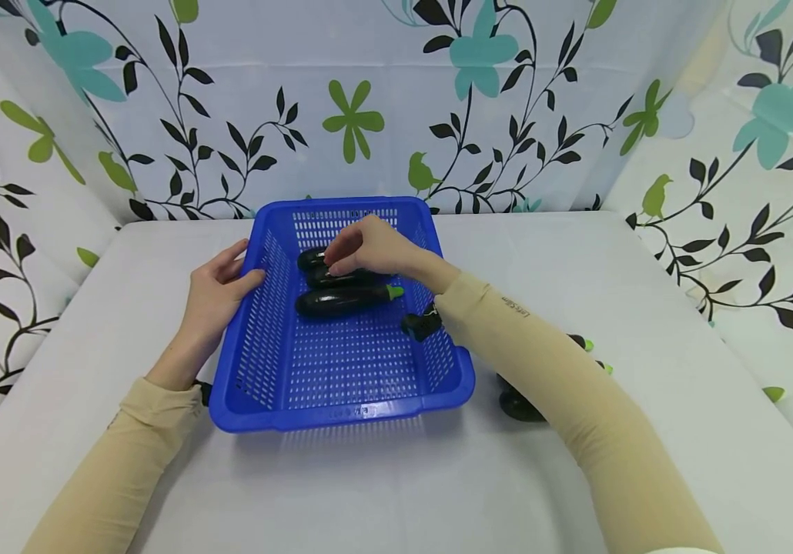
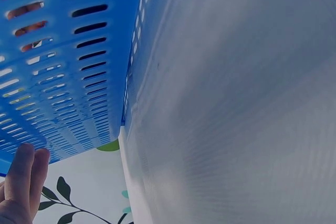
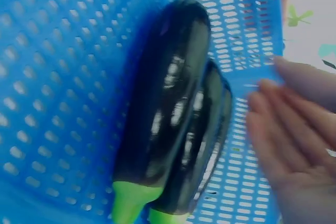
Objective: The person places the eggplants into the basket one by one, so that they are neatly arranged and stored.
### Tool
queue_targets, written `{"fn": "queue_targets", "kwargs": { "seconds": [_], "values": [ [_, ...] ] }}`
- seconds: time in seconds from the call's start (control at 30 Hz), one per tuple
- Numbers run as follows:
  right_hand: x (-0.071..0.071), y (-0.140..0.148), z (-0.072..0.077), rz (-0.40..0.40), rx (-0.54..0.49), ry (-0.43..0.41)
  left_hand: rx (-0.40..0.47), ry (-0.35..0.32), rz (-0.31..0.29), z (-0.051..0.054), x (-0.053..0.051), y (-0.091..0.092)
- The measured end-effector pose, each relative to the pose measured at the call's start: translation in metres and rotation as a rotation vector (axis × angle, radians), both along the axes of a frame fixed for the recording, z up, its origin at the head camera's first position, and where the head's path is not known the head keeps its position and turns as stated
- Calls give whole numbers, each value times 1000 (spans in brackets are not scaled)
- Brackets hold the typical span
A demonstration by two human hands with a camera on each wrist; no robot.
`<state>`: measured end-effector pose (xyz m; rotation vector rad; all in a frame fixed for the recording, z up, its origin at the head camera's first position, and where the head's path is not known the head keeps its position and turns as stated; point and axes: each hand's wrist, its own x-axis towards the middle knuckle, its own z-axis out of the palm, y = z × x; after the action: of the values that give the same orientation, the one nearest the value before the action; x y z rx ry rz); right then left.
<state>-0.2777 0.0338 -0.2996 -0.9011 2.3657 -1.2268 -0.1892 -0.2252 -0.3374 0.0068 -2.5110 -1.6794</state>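
A blue plastic basket (image 1: 341, 415) with perforated walls stands on the table. My left hand (image 1: 212, 296) grips its left rim, thumb over the edge and fingers on the outer wall. In the left wrist view those fingers (image 2: 23, 179) touch the slotted wall. Inside the basket lie three dark eggplants side by side: a front eggplant (image 1: 341, 302), a middle eggplant (image 1: 334, 278) and a back eggplant (image 1: 309, 259). Over the rear two hovers my right hand (image 1: 372, 245), fingers loosely bent. The right wrist view shows nothing in its fingers (image 3: 278, 129), apart from the eggplants.
More eggplants (image 1: 521, 406) lie on the white table right of the basket, mostly hidden under the right forearm; green stems (image 1: 588, 345) poke out beyond it. A patterned curtain (image 1: 369, 61) hangs behind and at both sides. A black wrist device (image 1: 422, 325) sits by the right sleeve.
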Motion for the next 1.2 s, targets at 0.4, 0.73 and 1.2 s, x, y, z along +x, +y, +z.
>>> {"fn": "queue_targets", "kwargs": {
  "seconds": [0.4, 0.73, 1.2],
  "values": [
    [7, 24, 44, -50, -23, -12, 5, 3, -1, 0, 1, 1],
    [11, 54, 62, -79, -53, 63, 11, 4, 3, -1, 1, 1],
    [16, 93, 61, -130, -18, 77, -12, -3, 10, 0, 1, 2]
  ]
}}
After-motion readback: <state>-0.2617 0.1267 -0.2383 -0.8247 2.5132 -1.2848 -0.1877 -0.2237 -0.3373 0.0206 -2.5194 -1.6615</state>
